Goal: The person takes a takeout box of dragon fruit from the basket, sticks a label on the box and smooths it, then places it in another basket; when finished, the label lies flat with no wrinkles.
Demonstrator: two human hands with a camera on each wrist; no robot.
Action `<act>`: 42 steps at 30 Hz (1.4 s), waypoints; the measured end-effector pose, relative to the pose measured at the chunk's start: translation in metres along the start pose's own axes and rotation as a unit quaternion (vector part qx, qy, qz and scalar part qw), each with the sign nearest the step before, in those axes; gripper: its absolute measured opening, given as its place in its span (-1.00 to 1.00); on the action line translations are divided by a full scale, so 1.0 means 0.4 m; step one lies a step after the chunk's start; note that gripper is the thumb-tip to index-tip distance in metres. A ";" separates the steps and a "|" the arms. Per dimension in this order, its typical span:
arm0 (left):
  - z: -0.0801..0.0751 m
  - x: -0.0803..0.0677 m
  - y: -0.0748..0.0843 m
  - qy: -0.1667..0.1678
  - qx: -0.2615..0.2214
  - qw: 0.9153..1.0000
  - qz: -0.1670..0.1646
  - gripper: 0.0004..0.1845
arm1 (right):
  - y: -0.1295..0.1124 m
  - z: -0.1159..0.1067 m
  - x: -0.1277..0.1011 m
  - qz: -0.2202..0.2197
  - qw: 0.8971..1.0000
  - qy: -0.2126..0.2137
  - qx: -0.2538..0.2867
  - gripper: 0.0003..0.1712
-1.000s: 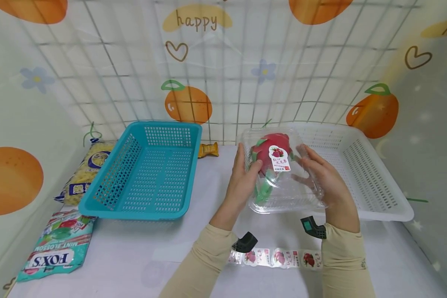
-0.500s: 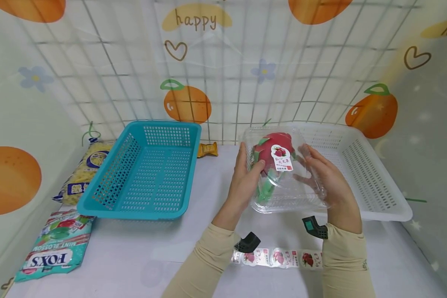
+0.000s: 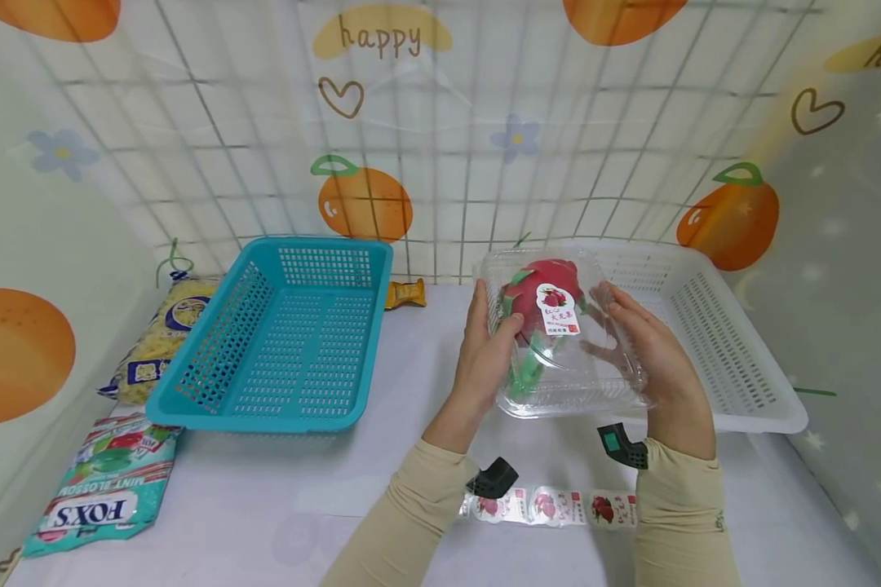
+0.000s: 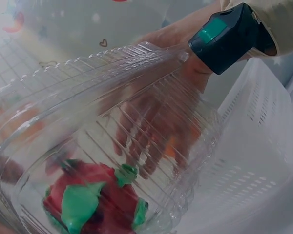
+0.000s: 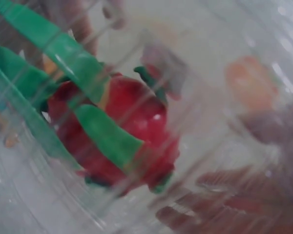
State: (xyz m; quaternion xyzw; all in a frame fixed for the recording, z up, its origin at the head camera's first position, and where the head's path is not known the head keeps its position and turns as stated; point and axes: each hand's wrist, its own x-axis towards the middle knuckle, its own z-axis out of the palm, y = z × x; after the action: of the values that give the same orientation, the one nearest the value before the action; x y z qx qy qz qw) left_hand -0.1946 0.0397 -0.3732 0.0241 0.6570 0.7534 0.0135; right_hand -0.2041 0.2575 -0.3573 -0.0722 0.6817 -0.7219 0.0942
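Head view, right of center: we see a clear plastic container [image 3: 595, 379] held up tilted, overlapping the left part of a white basket [image 3: 737, 342]; whether the two touch we cannot tell. Inside lies a red dragon fruit [image 3: 558, 273] with green tips, and on the lid sits a white label [image 3: 558, 311] printed with the same fruit. A left hand [image 3: 477, 363] grips the container's left side, thumb on top; a right hand [image 3: 664, 375] grips the right side, its fingers visible to us through the plastic in the left wrist view. At lower center, near the sleeves [image 3: 429, 493], we find a strip of matching stickers [image 3: 558, 507]. Left of center stands a teal basket [image 3: 260, 422], a small golden packet [image 3: 407, 293] beside it; at far left lie a pasta bag [image 3: 163, 346] and a teal Fox's bag [image 3: 103, 489].
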 end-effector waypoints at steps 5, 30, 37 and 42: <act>0.008 0.000 -0.001 0.004 -0.005 1.000 0.000 -0.12 | 0.002 -0.006 0.001 -0.006 1.000 0.002 0.002 -0.25; 0.051 0.006 -0.017 0.017 -0.018 1.000 -0.014 -0.13 | -0.001 -0.044 -0.010 0.007 1.000 0.019 0.007 -0.29; 0.057 0.009 -0.018 0.013 -0.027 0.999 -0.011 -0.13 | 0.000 -0.056 -0.013 -0.001 1.000 0.001 0.002 -0.28; 0.065 0.010 -0.021 0.007 -0.043 0.999 -0.012 -0.12 | -0.001 -0.066 -0.018 0.000 1.000 0.003 -0.016 -0.27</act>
State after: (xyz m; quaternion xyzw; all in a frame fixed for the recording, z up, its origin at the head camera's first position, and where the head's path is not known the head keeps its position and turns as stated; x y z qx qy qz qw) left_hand -0.1975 0.0669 -0.3778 0.0102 0.6244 0.7808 0.0193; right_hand -0.2033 0.2847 -0.3585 -0.0714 0.6931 -0.7115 0.0909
